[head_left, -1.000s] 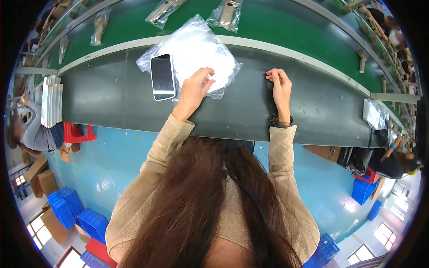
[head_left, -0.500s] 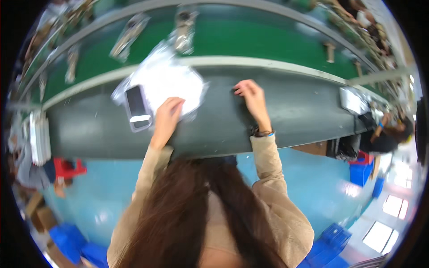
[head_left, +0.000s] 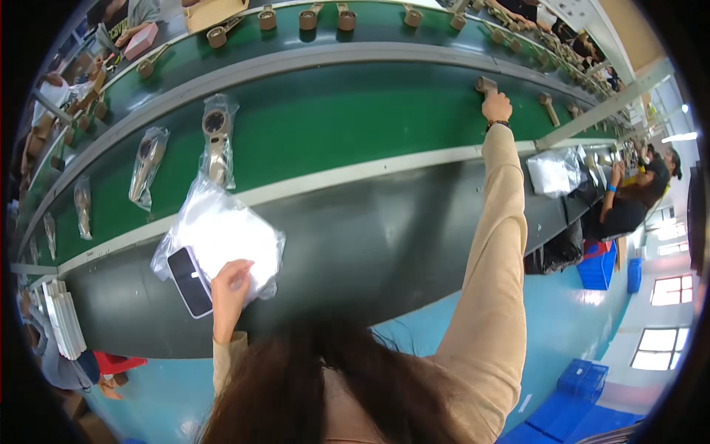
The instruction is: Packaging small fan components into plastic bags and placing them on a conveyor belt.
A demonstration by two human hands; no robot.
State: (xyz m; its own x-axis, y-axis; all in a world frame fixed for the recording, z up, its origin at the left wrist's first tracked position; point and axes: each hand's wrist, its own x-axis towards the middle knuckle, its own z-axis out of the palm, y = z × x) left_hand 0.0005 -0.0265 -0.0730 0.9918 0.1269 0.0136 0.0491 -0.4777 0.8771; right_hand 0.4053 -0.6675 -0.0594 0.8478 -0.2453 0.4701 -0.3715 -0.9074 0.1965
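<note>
Stretched far out to the right, my right hand (head_left: 497, 109) is closed around the handle of a brown handheld fan (head_left: 485, 85) on the green conveyor belt (head_left: 355, 111). The fan's round head sticks out beyond my fingers. My left hand (head_left: 232, 285) lies over a pile of clear plastic bags (head_left: 214, 226), thumb and fingers pinched together at a bag. Glare hides the details of the pile. Against its left side lies a phone (head_left: 191, 283) with a dark screen and a pale case. Beyond the pile, a bagged fan (head_left: 216, 140) rests on the belt.
More bagged fans (head_left: 148, 166) lie on the belt to the left, and an unbagged fan (head_left: 549, 109) at the right. A post (head_left: 603, 103) slants across the right side. White flat boxes (head_left: 65, 318) stand at the left end. A co-worker (head_left: 632, 196) sits at the right.
My right hand has reached from above the grey table to the far right and closed on a fan. My left hand has moved onto the bags. The view has shifted, showing more of the far belt.
</note>
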